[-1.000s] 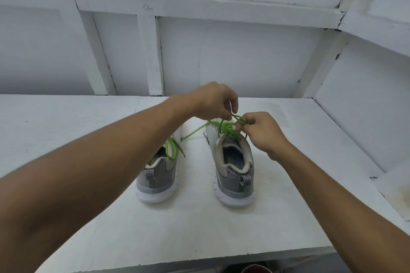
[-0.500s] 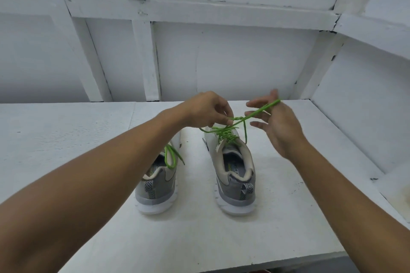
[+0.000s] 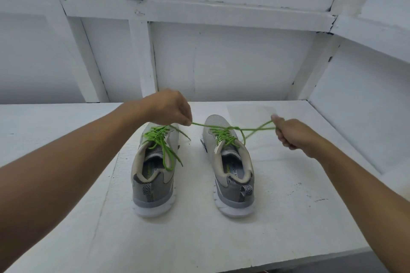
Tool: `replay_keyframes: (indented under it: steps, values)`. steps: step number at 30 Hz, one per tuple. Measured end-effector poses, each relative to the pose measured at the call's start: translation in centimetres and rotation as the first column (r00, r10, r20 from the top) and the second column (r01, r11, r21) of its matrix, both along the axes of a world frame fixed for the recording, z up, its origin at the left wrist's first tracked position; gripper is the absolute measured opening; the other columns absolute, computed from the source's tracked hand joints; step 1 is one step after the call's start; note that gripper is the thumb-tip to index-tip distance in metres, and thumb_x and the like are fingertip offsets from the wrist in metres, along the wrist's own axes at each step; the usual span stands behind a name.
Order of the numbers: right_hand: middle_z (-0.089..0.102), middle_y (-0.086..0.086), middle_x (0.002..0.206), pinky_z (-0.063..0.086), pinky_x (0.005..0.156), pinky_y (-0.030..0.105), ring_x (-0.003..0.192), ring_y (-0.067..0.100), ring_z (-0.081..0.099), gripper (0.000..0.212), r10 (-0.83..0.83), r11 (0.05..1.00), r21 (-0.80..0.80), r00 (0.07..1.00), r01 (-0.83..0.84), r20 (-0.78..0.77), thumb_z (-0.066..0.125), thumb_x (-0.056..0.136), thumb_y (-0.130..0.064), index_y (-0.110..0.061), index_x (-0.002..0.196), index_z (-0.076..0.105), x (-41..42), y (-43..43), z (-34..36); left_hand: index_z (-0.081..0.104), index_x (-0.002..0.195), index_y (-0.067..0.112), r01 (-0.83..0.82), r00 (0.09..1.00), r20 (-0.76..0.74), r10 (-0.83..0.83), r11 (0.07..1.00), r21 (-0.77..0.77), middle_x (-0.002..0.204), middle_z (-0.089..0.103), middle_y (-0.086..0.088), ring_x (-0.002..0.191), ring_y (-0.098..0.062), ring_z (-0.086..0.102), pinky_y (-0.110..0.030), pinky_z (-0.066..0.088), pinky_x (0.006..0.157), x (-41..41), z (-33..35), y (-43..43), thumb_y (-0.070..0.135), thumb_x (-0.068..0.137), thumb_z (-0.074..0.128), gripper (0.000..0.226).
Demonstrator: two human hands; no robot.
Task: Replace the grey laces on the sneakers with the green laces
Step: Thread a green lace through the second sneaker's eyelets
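Green lace (image 3: 224, 135) on the right sneaker (image 3: 231, 173), mid-way along the counter (image 3: 288, 206), is pinched taut by the left hand (image 3: 170, 108) and right hand (image 3: 292, 134), and an uneven pull could loosen the knot (image 3: 236, 128) or drag the sneaker sideways.

A white painted tabletop (image 3: 288, 217) with a rough, chalky face carries two grey sneakers near its middle, soles flat and heels toward the camera. The left sneaker (image 3: 153, 186) and the right sneaker (image 3: 233, 186) stand side by side, apart. A seam (image 3: 113, 175) runs just left of the left sneaker, and dark specks (image 3: 319, 200) mark the right. A loose end of the green lace (image 3: 186, 137) may touch the top between them.
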State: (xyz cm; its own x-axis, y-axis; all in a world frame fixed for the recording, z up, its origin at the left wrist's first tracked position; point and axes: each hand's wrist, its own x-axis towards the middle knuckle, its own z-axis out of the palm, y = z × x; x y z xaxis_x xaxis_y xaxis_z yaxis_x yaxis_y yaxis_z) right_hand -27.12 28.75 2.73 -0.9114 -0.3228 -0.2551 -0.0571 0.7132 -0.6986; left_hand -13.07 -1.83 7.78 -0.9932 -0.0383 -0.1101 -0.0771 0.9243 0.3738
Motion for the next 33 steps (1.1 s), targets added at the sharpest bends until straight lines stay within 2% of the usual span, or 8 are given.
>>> replay_keyframes:
  steps: [6, 10, 14, 19, 22, 26, 29, 33]
  values:
    - [0.049, 0.003, 0.057, 0.031, 0.049, 0.023, 0.047, 0.016, 0.037, 0.066, 0.095, 0.776, 0.6, 0.977, -0.194, 0.193, 0.037, 0.09, -0.072, -0.012, 0.064, 0.047, 1.1, 0.8, -0.4, 0.066, 0.117, 0.033, -0.026, 0.99, 0.132, 0.057, 0.972, -0.232, 0.121, 0.063, 0.006, 0.114, -0.018, 0.054, -0.031, 0.044, 0.092, 0.7, -1.5, -0.1, 0.037, 0.084, 0.07, 0.033]
    - [0.058, 0.005, 0.086, 0.044, 0.072, 0.034, 0.077, 0.022, 0.054, 0.069, 0.2, 0.663, 0.747, 0.974, -0.053, -0.108, 0.032, 0.087, -0.077, -0.01, 0.079, 0.048, 1.7, -0.5, 0.7, 0.069, 0.104, 0.015, -0.266, 0.932, -0.26, 0.252, 0.964, -0.017, 0.102, 0.067, -0.003, 0.097, -0.021, 0.06, -0.027, 0.046, 0.077, 1.2, -1.7, 3.5, 0.033, 0.092, 0.058, 0.025]
    - [0.065, -0.002, 0.099, 0.046, 0.077, 0.033, 0.092, 0.019, 0.059, 0.024, 0.332, 0.919, 0.321, 0.89, -0.229, -0.313, 0.055, 0.096, -0.041, -0.018, 0.092, 0.06, 2.7, -2.1, 1.0, 0.071, 0.089, 0.002, -0.372, 0.925, 0.021, 0.38, 0.893, 0.253, 0.085, 0.073, -0.012, 0.078, -0.027, 0.07, -0.032, 0.056, 0.077, 1.5, -3.5, 8.1, 0.047, 0.099, 0.04, 0.055]
    - [0.071, -0.008, 0.102, 0.052, 0.092, 0.032, 0.098, 0.009, 0.065, 0.011, 0.426, 0.903, 0.06, 0.864, -0.426, -0.269, 0.065, 0.092, -0.022, -0.026, 0.101, 0.07, 4.2, -3.5, 0.0, 0.066, 0.091, 0.001, -0.498, 0.862, 0.064, 0.503, 0.815, 0.296, 0.099, 0.068, -0.019, 0.097, -0.036, 0.061, -0.034, 0.043, 0.076, 0.4, -6.9, 10.2, 0.058, 0.097, 0.034, 0.066]
    - [0.071, -0.005, 0.091, 0.056, 0.084, 0.037, 0.085, 0.014, 0.067, 0.013, 0.39, 0.916, 0.008, 0.889, -0.4, -0.238, 0.066, 0.091, -0.015, -0.026, 0.097, 0.07, 4.4, -3.4, -0.4, 0.067, 0.074, 0.016, -0.503, 0.791, 0.045, 0.611, 0.606, 0.616, 0.079, 0.068, -0.003, 0.082, -0.024, 0.062, -0.028, 0.045, 0.069, -0.1, -7.6, 10.3, 0.049, 0.094, 0.053, 0.041]
    - [0.069, -0.003, 0.084, 0.055, 0.075, 0.03, 0.077, 0.012, 0.065, 0.015, 0.391, 0.91, -0.045, 0.888, -0.412, -0.242, 0.064, 0.091, -0.009, -0.022, 0.096, 0.069, 4.5, -3.3, -0.6, 0.063, 0.079, 0.012, -0.311, 0.75, 0.221, 0.623, 0.038, 0.95, 0.076, 0.062, 0.0, 0.071, -0.013, 0.057, -0.023, 0.047, 0.062, -0.9, -7.6, 10.6, 0.022, 0.091, 0.068, 0.015]
    - [0.065, -0.003, 0.094, 0.044, 0.073, 0.015, 0.082, 0.005, 0.06, 0.017, 0.418, 0.901, 0.019, 0.853, -0.434, -0.311, 0.06, 0.094, -0.008, -0.022, 0.097, 0.069, 4.3, -3.3, -0.7, 0.055, 0.085, 0.007, -0.201, 0.759, 0.204, 0.618, -0.076, 0.977, 0.088, 0.067, -0.004, 0.08, -0.017, 0.064, -0.023, 0.051, 0.068, -1.0, -7.9, 10.9, 0.012, 0.099, 0.052, 0.016]
    - [0.063, -0.001, 0.094, 0.044, 0.077, 0.022, 0.087, 0.012, 0.059, 0.016, 0.467, 0.882, 0.11, 0.817, -0.459, -0.339, 0.059, 0.095, -0.01, -0.022, 0.096, 0.069, 4.0, -2.8, -1.3, 0.054, 0.088, 0.008, -0.163, 0.688, 0.229, 0.689, -0.161, 0.974, 0.091, 0.066, -0.007, 0.071, -0.013, 0.063, -0.02, 0.053, 0.066, -0.2, -8.8, 11.6, 0.01, 0.103, 0.043, 0.018]
